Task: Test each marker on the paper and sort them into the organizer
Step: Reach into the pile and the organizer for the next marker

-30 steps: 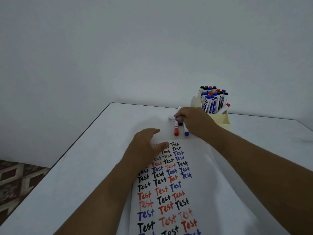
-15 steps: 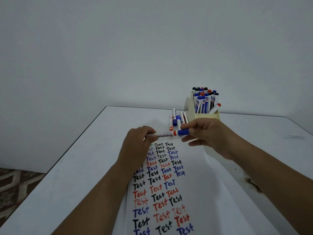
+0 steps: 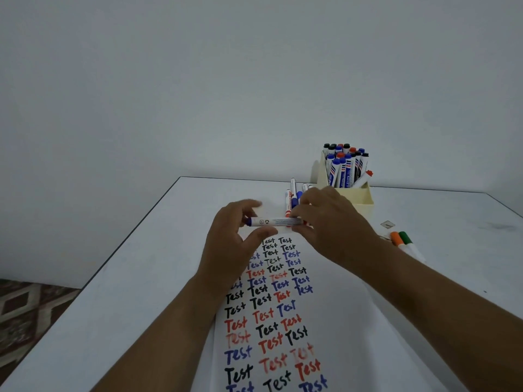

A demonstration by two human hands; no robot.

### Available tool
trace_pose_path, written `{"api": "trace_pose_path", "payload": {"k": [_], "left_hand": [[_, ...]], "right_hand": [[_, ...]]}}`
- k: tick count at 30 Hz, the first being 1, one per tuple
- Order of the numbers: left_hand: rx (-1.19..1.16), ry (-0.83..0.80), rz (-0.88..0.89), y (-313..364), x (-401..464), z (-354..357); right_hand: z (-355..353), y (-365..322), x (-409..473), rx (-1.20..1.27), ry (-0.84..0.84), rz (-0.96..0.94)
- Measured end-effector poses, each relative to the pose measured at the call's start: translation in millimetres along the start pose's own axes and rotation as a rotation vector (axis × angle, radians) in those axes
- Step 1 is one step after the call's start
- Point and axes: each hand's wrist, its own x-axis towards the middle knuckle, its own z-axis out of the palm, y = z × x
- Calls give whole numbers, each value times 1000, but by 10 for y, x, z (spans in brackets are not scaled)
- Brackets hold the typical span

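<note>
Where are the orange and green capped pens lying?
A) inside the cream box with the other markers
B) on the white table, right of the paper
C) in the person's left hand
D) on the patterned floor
B: the orange and green capped pens lie flat on the white table, right of the white paper covered in "Test" words and outside the cream plastic organizer box.

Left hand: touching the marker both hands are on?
Touching. Head view shows the left hand pinching the blue-ended marker between thumb and fingers, while the right hand grips its other end.
</note>
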Motion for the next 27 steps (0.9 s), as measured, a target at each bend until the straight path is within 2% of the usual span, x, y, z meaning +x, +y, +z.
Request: {"api": "trace_pose_path", "payload": {"k": [2,5,8,14,18,27], "left_hand": [[-70,-28,-73,13,-4,-13],[-112,-64,-70,-12,7,-7],[-74,-122,-55,-5,9,13],[-25,-187,-44,3,-6,30],[26,-210,-7,38,-26,37],[130,-310,123,62,-19,46]], "right_hand": [[55,-26,5,165,16,96],[29,-112,-19,438,28,287],[-58,-205,-43,763,58,468],[-235,-303,-49,1401,75,697],[-266,-311,-71,1337,139,687],[-225,-348,-126,1246,120,701]]}}
